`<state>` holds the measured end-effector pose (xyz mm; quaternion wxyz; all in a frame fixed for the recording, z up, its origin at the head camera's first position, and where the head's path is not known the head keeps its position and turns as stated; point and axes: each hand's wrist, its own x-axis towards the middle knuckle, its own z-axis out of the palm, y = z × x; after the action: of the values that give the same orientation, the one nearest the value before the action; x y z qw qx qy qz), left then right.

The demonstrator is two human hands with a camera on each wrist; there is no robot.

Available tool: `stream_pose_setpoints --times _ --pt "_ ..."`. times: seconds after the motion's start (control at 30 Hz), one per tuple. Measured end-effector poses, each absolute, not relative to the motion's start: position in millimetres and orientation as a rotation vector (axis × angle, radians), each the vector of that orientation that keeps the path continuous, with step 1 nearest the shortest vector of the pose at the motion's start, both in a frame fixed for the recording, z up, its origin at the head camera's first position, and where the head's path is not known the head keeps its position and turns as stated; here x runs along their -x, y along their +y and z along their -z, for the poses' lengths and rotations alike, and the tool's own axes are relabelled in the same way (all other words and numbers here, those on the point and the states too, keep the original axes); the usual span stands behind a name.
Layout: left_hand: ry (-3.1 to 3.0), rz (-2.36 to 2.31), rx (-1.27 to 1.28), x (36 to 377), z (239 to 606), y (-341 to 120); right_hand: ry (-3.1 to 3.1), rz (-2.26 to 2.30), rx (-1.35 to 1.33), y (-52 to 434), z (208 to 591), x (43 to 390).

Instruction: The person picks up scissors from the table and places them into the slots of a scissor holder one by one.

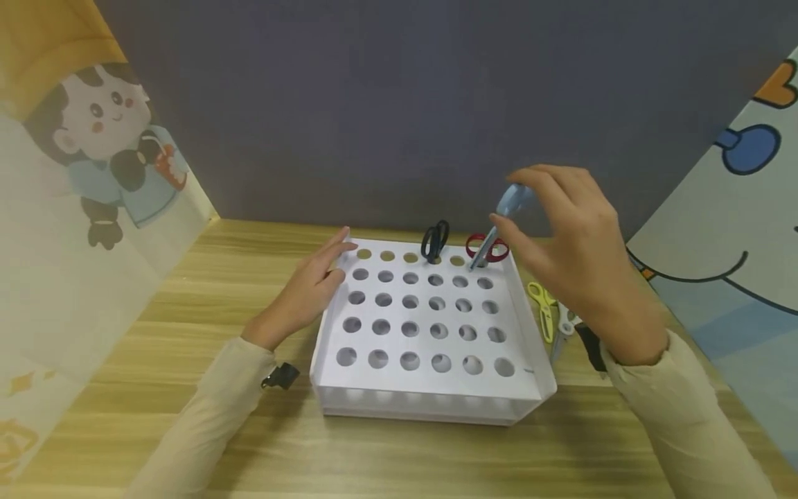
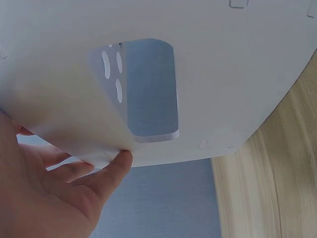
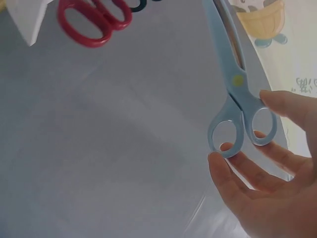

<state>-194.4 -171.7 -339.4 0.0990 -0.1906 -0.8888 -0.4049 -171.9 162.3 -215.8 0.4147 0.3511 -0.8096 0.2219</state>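
My right hand [image 1: 576, 222] holds light blue scissors [image 3: 237, 91] by their finger loops. The blades slant down, tips near the back right holes of a white rack [image 1: 424, 381]. My left hand [image 1: 305, 291] grips the rack's left side wall near the back corner; in the left wrist view, one fingertip lies on the outer face below a rounded handle cutout [image 2: 151, 89]. Red-handled scissors [image 1: 497, 256] stand in the rack's back right corner, their loops behind the blue blades. Black-handled scissors [image 1: 430, 246] stand upright in another back-row hole.
Yellow scissors [image 1: 542, 312] and a pair with pale grey handles [image 1: 566, 322] lie on the wooden table [image 1: 249, 430] right of the rack, partly beneath my right forearm. A dark grey panel [image 1: 399, 111] rises behind the rack. Cartoon-printed walls [image 1: 37, 242] flank the table.
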Motion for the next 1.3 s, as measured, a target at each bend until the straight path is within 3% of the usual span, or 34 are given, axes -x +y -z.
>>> stream_pose_setpoints --times 0.67,1.3 --pt "-2.603 1.183 0.585 194.9 341.2 -171.3 -2.179 -0.475 -1.086 107.1 212.4 209.6" --pt "-2.612 1.149 0.580 194.5 342.2 -167.2 -2.395 -0.294 -1.094 60.5 231.0 249.9"
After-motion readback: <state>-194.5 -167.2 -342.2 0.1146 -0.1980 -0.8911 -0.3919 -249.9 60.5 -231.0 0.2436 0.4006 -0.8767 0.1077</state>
